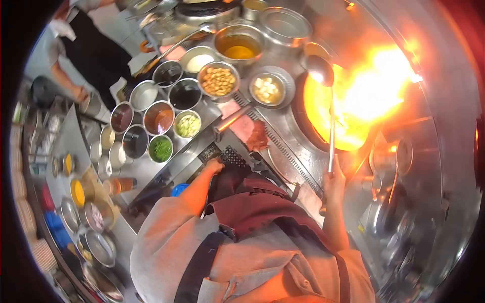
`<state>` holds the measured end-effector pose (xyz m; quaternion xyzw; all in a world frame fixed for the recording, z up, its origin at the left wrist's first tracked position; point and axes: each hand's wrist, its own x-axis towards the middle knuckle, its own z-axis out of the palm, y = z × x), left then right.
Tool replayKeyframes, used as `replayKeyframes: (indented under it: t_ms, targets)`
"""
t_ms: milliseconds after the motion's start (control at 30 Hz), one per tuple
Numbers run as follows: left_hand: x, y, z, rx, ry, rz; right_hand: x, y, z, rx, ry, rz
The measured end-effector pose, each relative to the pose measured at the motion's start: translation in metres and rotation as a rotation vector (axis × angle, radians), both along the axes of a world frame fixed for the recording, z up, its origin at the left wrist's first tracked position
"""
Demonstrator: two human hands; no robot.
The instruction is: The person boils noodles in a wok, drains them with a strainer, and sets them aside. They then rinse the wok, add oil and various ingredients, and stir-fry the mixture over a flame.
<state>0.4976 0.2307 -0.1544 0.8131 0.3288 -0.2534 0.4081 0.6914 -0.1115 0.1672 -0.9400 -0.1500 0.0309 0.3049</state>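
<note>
My right hand (334, 183) is closed around the handle of a long metal ladle (320, 69), whose bowl hangs at the upper left edge of a wok (314, 113). Large bright flames (371, 91) fill and rise from the wok, hiding its contents. My left hand (214, 165) rests low, close to my apron and the counter edge, its fingers curled; whether it holds anything is hidden. Between my hands and the bowls lies a pink and red cloth (243, 126), with a pan handle (235, 118) across it.
Left of the wok stand a bowl of pale cubes (267, 89), a bowl of browned pieces (218, 81), a pot of yellow liquid (238, 48) and several sauce containers (158, 118). A co-worker (91, 50) stands at the upper left. Metal utensils (386, 212) lie at the right.
</note>
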Motion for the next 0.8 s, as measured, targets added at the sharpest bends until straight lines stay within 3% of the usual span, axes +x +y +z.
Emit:
replayKeyframes:
  t_ms: [67, 100, 167, 200, 267, 300, 367, 400, 433, 500, 533, 600, 667, 700, 733, 800]
  targets:
    - [-0.016, -0.003, -0.004, -0.071, 0.109, 0.124, -0.011, 0.025, 0.005, 0.052, 0.212, 0.108]
    - [-0.033, -0.005, -0.028, 0.065, 0.135, 0.009, -0.009, 0.035, -0.008, 0.211, 0.194, 0.24]
    - [-0.076, 0.001, -0.067, 0.213, 0.045, -0.214, -0.005, 0.071, 0.003, 0.079, 0.101, 0.449]
    - [-0.086, 0.004, -0.052, 0.213, 0.048, -0.205, -0.001, 0.085, -0.002, 0.058, 0.095, 0.509]
    - [-0.107, 0.009, -0.022, 0.196, 0.265, -0.546, 0.005, 0.113, -0.007, -0.047, 0.116, 0.544]
    - [-0.119, 0.011, -0.028, 0.191, 0.266, -0.535, 0.007, 0.122, -0.01, -0.153, 0.137, 0.567]
    - [-0.145, 0.016, -0.042, -0.079, 0.387, 0.019, 0.013, 0.127, -0.033, -0.106, 0.053, 0.648]
    - [-0.153, 0.014, -0.047, -0.084, 0.388, 0.03, 0.014, 0.132, -0.038, -0.053, -0.032, 0.717]
    - [-0.16, 0.013, -0.051, -0.059, 0.406, 0.134, 0.013, 0.133, -0.039, -0.054, -0.031, 0.728]
    - [-0.169, 0.011, -0.061, -0.036, 0.423, 0.245, 0.007, 0.135, -0.03, 0.059, 0.528, 0.54]
    - [-0.172, 0.01, -0.067, -0.022, 0.377, 0.132, 0.005, 0.138, -0.026, 0.058, 0.527, 0.547]
    - [-0.171, 0.01, -0.075, -0.006, 0.333, 0.02, 0.001, 0.142, -0.02, 0.27, 0.845, 0.377]
    - [-0.158, 0.007, -0.08, 0.061, 0.234, -0.197, 0.002, 0.143, -0.023, 0.302, 0.882, 0.373]
    - [-0.139, 0.009, -0.045, 0.158, 0.216, -0.613, 0.003, 0.143, -0.024, 0.332, 0.918, 0.365]
    - [-0.129, 0.008, -0.045, 0.16, 0.219, -0.619, 0.002, 0.144, -0.024, 0.338, 0.919, 0.361]
    - [-0.114, 0.007, -0.052, 0.029, 0.2, -0.202, 0.001, 0.148, -0.025, 0.381, 0.945, 0.326]
